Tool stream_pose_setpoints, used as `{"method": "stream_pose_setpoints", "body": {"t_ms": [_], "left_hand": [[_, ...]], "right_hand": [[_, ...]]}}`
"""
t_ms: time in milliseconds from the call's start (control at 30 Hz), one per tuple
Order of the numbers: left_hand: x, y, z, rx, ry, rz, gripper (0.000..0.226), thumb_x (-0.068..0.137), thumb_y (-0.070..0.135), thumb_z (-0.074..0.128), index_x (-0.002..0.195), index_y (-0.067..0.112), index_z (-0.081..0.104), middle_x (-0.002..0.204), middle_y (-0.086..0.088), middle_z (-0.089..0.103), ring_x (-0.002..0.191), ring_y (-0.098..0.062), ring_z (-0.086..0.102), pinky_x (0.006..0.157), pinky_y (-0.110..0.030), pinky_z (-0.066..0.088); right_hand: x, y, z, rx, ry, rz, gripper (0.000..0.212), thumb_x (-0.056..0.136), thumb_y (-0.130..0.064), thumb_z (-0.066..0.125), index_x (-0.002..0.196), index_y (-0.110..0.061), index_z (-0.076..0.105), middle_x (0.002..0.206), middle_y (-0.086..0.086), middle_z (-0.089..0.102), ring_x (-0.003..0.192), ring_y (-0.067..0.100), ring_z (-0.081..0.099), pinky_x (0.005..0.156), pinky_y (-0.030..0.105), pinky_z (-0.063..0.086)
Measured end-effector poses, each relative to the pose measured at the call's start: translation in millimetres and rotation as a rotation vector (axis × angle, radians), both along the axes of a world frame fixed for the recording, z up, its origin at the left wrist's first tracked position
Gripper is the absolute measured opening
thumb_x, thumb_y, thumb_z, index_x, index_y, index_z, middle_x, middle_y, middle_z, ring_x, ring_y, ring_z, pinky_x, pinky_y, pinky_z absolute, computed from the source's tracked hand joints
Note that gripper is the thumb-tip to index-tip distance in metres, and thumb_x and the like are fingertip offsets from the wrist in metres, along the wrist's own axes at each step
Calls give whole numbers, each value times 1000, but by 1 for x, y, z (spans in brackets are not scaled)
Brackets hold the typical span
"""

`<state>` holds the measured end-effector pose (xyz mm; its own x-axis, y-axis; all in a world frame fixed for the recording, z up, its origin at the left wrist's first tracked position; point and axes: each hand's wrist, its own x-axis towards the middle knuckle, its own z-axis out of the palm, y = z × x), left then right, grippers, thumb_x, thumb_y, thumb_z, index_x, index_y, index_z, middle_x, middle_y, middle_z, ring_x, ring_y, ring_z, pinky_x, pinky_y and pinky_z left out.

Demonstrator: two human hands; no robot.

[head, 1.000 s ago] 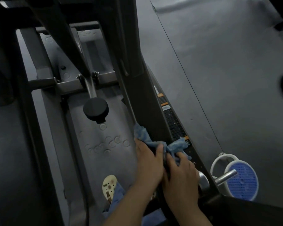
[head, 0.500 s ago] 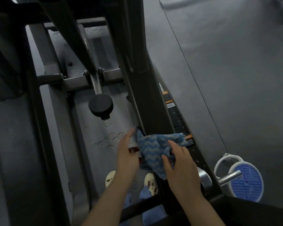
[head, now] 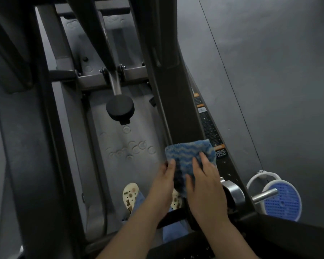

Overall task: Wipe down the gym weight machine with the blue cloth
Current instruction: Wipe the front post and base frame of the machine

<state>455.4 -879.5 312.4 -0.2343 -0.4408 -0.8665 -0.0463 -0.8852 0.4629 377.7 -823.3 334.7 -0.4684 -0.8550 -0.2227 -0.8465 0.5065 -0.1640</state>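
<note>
The blue cloth (head: pixel 187 154), striped light and dark, is spread in front of the dark sloping beam (head: pixel 168 94) of the gym weight machine. My left hand (head: pixel 164 179) pinches the cloth's lower left edge between thumb and fingers. My right hand (head: pixel 204 181) holds its right side, thumb beneath and fingers over the top. The cloth covers the beam's lower end beside the warning label strip (head: pixel 209 126).
A black knob on a metal lever (head: pixel 120 108) stands left of the beam over the grey footplate (head: pixel 120 150). A chrome peg and disc (head: pixel 232 191) lie under my right wrist. A white and blue round basket (head: pixel 281 200) sits on the floor at right. My sandalled feet (head: pixel 130 194) are below.
The cloth was bunched around the beam under both hands; it has since been opened out flat. My left hand moved off, then came back to its left edge.
</note>
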Motion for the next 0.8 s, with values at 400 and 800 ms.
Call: {"method": "stream_pose_setpoints", "body": {"t_ms": [400,800], "left_hand": [[-5,-19,-10,528,184,12,81,91,64,8,126,5,52,130,-19,53,122,-32,50,82,-35,43],[-15,-121,-21,234,347,344,79,93,64,10,114,5,57,124,-18,57,118,-32,52,99,-42,37]], "right_hand": [[28,15,4,342,-6,46,80,57,-34,85,129,-18,55,130,28,52,112,43,58,71,44,56],[3,-94,14,222,-155,76,68,99,-33,35,150,-24,-8,155,18,-18,143,36,-12,115,43,17]]}}
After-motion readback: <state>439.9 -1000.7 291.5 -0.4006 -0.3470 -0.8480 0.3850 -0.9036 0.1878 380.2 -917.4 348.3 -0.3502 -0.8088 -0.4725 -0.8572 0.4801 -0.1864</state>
